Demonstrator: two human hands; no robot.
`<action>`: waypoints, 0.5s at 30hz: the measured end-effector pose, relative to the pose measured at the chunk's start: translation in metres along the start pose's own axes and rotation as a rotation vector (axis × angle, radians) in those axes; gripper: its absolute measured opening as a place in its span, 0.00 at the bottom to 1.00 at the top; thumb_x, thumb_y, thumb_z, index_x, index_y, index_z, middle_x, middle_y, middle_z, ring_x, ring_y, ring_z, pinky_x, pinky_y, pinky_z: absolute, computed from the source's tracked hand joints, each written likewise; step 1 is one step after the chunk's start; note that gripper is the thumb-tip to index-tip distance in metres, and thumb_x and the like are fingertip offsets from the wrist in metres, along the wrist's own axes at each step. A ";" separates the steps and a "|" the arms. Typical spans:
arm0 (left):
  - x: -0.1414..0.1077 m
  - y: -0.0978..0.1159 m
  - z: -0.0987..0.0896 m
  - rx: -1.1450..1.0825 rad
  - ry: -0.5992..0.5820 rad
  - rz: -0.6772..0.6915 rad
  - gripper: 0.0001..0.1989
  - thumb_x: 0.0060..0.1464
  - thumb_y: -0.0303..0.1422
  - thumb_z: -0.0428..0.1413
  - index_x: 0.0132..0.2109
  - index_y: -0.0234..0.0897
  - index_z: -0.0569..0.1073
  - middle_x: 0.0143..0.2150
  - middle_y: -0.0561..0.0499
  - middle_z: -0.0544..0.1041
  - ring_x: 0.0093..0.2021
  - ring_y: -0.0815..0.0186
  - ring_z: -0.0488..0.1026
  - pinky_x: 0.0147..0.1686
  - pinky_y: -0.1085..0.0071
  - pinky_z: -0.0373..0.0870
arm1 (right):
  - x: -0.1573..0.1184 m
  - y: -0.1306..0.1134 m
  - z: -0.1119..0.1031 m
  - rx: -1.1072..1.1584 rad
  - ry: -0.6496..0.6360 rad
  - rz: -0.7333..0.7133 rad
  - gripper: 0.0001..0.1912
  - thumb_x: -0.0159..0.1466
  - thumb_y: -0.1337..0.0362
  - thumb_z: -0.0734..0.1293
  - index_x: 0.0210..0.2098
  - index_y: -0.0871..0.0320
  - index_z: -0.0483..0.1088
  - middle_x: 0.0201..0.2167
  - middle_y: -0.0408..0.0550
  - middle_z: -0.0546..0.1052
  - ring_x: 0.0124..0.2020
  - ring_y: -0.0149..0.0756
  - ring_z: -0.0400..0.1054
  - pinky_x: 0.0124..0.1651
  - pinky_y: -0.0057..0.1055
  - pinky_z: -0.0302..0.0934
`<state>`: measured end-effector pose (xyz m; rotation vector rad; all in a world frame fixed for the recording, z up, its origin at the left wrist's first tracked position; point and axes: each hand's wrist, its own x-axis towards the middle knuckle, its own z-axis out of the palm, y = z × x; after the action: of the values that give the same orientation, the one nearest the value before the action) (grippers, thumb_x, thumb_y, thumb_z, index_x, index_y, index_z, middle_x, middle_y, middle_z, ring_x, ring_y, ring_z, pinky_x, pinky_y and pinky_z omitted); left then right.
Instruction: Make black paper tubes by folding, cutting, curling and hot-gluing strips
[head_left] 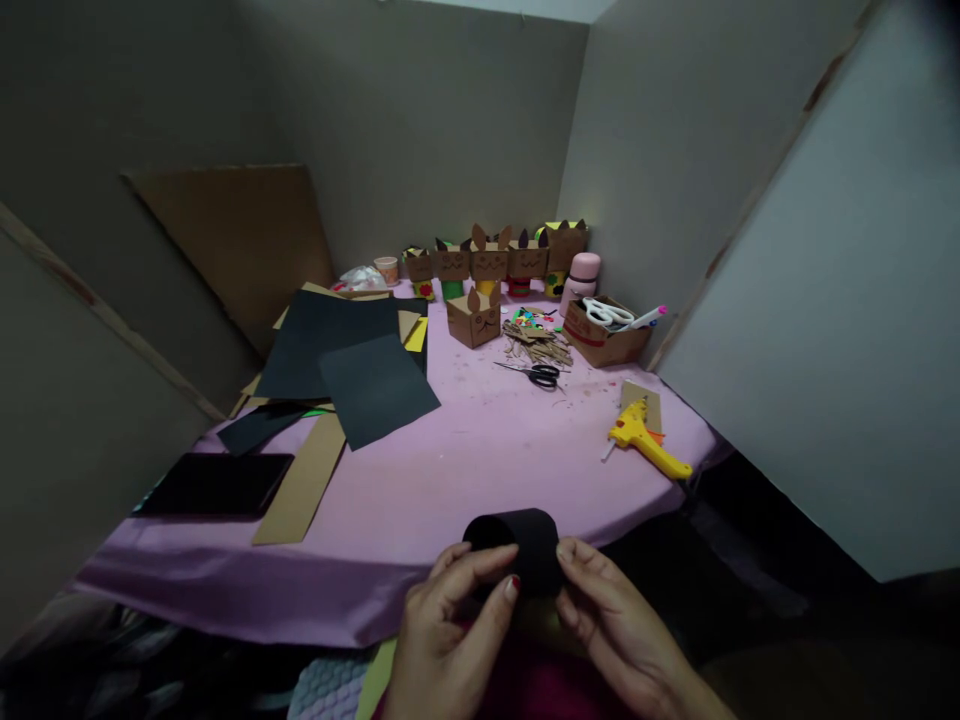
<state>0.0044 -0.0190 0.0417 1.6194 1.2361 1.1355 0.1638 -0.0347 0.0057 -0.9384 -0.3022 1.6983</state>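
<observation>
A piece of black paper (534,540) is curled into a short tube, held in front of the table's near edge. My left hand (459,625) pinches its left side, the thumb near the tube's open end and the fingers partly behind or inside it. At the right side my right hand (611,630) grips the tube's edge between thumb and fingers. The lower part of the tube is hidden by my hands.
A yellow glue gun (646,444) lies at the right, near black-handled scissors (543,375). Black paper sheets (337,340) are piled left beside a dark tablet-like slab (217,485). Cardboard animal figures (491,262), a cardboard box (604,345) and a pink flask (579,283) stand behind.
</observation>
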 end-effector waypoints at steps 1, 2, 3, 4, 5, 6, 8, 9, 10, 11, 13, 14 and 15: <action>0.000 0.000 0.000 -0.012 0.007 -0.001 0.11 0.47 0.29 0.57 0.37 0.49 0.79 0.34 0.51 0.81 0.41 0.61 0.74 0.41 0.69 0.70 | 0.000 0.000 0.000 -0.005 -0.002 0.002 0.14 0.50 0.60 0.74 0.25 0.59 0.65 0.13 0.33 0.63 0.12 0.17 0.54 0.16 0.15 0.47; 0.000 0.001 0.000 -0.029 0.010 -0.003 0.10 0.47 0.29 0.57 0.37 0.48 0.79 0.35 0.51 0.81 0.40 0.62 0.74 0.40 0.70 0.70 | 0.000 0.000 0.000 -0.011 -0.005 0.002 0.14 0.50 0.59 0.74 0.25 0.59 0.65 0.13 0.33 0.63 0.12 0.17 0.54 0.17 0.16 0.46; -0.001 0.001 -0.001 -0.049 0.011 -0.007 0.10 0.47 0.29 0.57 0.37 0.48 0.79 0.35 0.51 0.80 0.39 0.63 0.75 0.39 0.71 0.70 | 0.000 0.000 0.001 -0.021 -0.006 -0.003 0.14 0.50 0.59 0.74 0.25 0.59 0.65 0.13 0.33 0.63 0.12 0.18 0.53 0.17 0.16 0.46; -0.001 0.001 -0.001 -0.071 0.008 -0.014 0.10 0.47 0.29 0.58 0.37 0.47 0.78 0.35 0.51 0.80 0.37 0.63 0.75 0.37 0.72 0.71 | 0.000 0.000 0.001 -0.034 -0.004 -0.013 0.15 0.50 0.59 0.74 0.25 0.59 0.65 0.13 0.33 0.63 0.12 0.18 0.53 0.17 0.16 0.45; -0.001 0.001 -0.001 -0.094 0.004 -0.033 0.09 0.47 0.29 0.58 0.37 0.46 0.78 0.35 0.51 0.80 0.36 0.64 0.76 0.36 0.73 0.71 | 0.000 0.000 0.001 -0.053 0.001 -0.028 0.15 0.51 0.58 0.73 0.25 0.59 0.65 0.13 0.33 0.63 0.12 0.18 0.52 0.17 0.16 0.45; 0.000 0.000 -0.001 -0.121 -0.002 -0.064 0.09 0.47 0.30 0.58 0.37 0.45 0.78 0.34 0.51 0.80 0.36 0.64 0.76 0.36 0.73 0.71 | 0.000 0.000 0.001 -0.077 0.011 -0.051 0.15 0.51 0.58 0.73 0.26 0.58 0.65 0.14 0.33 0.63 0.13 0.17 0.52 0.17 0.16 0.44; 0.001 -0.001 -0.001 -0.203 -0.021 -0.151 0.08 0.47 0.32 0.58 0.37 0.43 0.78 0.34 0.51 0.80 0.35 0.64 0.76 0.36 0.74 0.71 | -0.001 0.000 0.001 -0.155 0.034 -0.129 0.14 0.53 0.56 0.72 0.26 0.59 0.65 0.14 0.33 0.63 0.13 0.17 0.51 0.18 0.16 0.43; 0.002 -0.001 -0.001 -0.258 -0.039 -0.200 0.08 0.47 0.33 0.59 0.37 0.42 0.77 0.34 0.51 0.80 0.36 0.63 0.76 0.36 0.73 0.71 | -0.002 -0.001 0.001 -0.217 0.045 -0.181 0.14 0.54 0.55 0.71 0.26 0.59 0.66 0.14 0.34 0.63 0.13 0.18 0.50 0.18 0.17 0.44; 0.003 -0.002 0.000 -0.308 -0.056 -0.245 0.08 0.47 0.35 0.59 0.37 0.41 0.77 0.33 0.51 0.80 0.36 0.63 0.76 0.37 0.73 0.71 | -0.004 -0.002 0.002 -0.295 0.056 -0.238 0.14 0.55 0.55 0.70 0.26 0.59 0.66 0.14 0.34 0.62 0.14 0.19 0.50 0.19 0.17 0.45; 0.004 -0.002 0.000 -0.345 -0.064 -0.285 0.09 0.47 0.36 0.59 0.37 0.40 0.77 0.33 0.51 0.80 0.35 0.63 0.76 0.37 0.73 0.71 | -0.006 -0.003 0.002 -0.382 0.066 -0.295 0.14 0.56 0.54 0.68 0.26 0.59 0.67 0.13 0.35 0.62 0.15 0.20 0.51 0.20 0.18 0.46; 0.006 -0.003 0.000 -0.395 -0.059 -0.352 0.10 0.46 0.37 0.60 0.35 0.38 0.78 0.31 0.51 0.80 0.33 0.64 0.75 0.35 0.74 0.70 | -0.010 -0.006 0.004 -0.551 0.079 -0.388 0.14 0.58 0.54 0.67 0.26 0.60 0.69 0.13 0.36 0.63 0.17 0.22 0.54 0.22 0.19 0.50; 0.008 -0.003 0.000 -0.429 -0.051 -0.388 0.10 0.46 0.37 0.60 0.35 0.37 0.78 0.30 0.51 0.80 0.32 0.64 0.75 0.33 0.74 0.70 | -0.013 -0.007 0.006 -0.611 0.078 -0.421 0.14 0.58 0.54 0.67 0.27 0.60 0.70 0.14 0.37 0.64 0.18 0.24 0.56 0.22 0.20 0.52; 0.009 -0.004 0.001 -0.478 -0.044 -0.428 0.10 0.46 0.37 0.60 0.34 0.36 0.78 0.29 0.51 0.80 0.31 0.64 0.75 0.32 0.74 0.70 | -0.015 -0.009 0.007 -0.656 0.073 -0.452 0.12 0.58 0.55 0.66 0.28 0.59 0.71 0.16 0.39 0.66 0.18 0.25 0.58 0.23 0.21 0.54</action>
<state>0.0054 -0.0097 0.0397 0.9625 1.1065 1.0141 0.1656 -0.0433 0.0222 -1.2813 -0.9844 1.1494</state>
